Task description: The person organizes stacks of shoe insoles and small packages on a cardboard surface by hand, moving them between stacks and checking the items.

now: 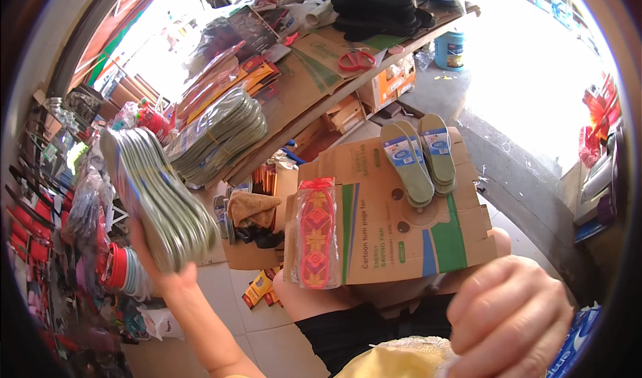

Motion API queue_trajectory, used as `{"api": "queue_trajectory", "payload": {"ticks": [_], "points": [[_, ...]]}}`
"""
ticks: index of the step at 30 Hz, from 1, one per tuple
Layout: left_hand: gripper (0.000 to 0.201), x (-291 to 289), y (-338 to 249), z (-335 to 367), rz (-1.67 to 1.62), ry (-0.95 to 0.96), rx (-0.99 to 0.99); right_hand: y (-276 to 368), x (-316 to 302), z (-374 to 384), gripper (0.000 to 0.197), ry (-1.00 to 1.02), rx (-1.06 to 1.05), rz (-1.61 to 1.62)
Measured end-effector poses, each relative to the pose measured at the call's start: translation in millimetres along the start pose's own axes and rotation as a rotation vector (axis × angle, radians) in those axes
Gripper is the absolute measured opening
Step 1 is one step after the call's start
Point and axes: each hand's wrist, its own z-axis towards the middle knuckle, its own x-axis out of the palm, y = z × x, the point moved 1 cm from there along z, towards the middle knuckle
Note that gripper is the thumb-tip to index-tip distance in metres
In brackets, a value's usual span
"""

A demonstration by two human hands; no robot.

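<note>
- Biggest thing near the worker is the long table (401, 50), heaped with packets and footwear pieces along its far side.
- Across the worker's thighs lies a flat piece of printed cardboard (341, 164), which I take to be the work surface.
- Off to the left, raised well clear of the cardboard, is the thick stack of green insoles (157, 197), standing nearly upright and slightly fanned. The left hand (160, 265) is closed around its lower end, thumb in front; most of the fingers are hidden behind it.
- Beside that stack, on the table's near edge, sits a second bundle of green insoles (224, 137).
- The right hand (511, 301) hangs close to my side of things, above the right thigh, blurred, its fingers curled loosely inward. Nothing shows in it, but the palm is hidden, so I cannot tell for certain.
- On the cardboard's far right corner rest a few labelled insoles (416, 182), partly overlapping.
- At its left edge lies a pink patterned insole (316, 237) in clear plastic.
- Smallest, red-handled scissors (356, 61) lie on the table.
- My reading: the step in hand is shifting the stack. The next move calls for a firm, level grip, perhaps the right hand's support too, lest the insoles slide apart.
</note>
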Motion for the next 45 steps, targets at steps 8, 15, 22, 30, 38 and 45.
{"api": "queue_trajectory", "payload": {"ticks": [8,15,22,30,38,45], "points": [[0.041,5,-24,123,0.166,-0.297,-0.042,27,2,-5,0.015,-0.159,-0.006,-0.054],[0.037,-6,4,181,0.237,-0.338,-0.176,-7,-13,-63,0.007,-0.396,-0.091,0.325],[0.042,-36,19,185,0.319,-0.455,-0.311,-16,-5,-98,0.007,-0.747,0.287,0.265],[0.053,-15,14,168,0.533,-0.559,-0.415,-28,-7,-126,0.007,-0.842,0.358,0.210],[0.063,-38,18,128,0.374,-0.397,-0.258,-64,-56,-166,0.023,-0.293,1.051,-0.041],[0.062,19,73,24,0.634,-0.283,0.137,-140,-25,-238,0.066,0.013,1.129,-0.899]]}}
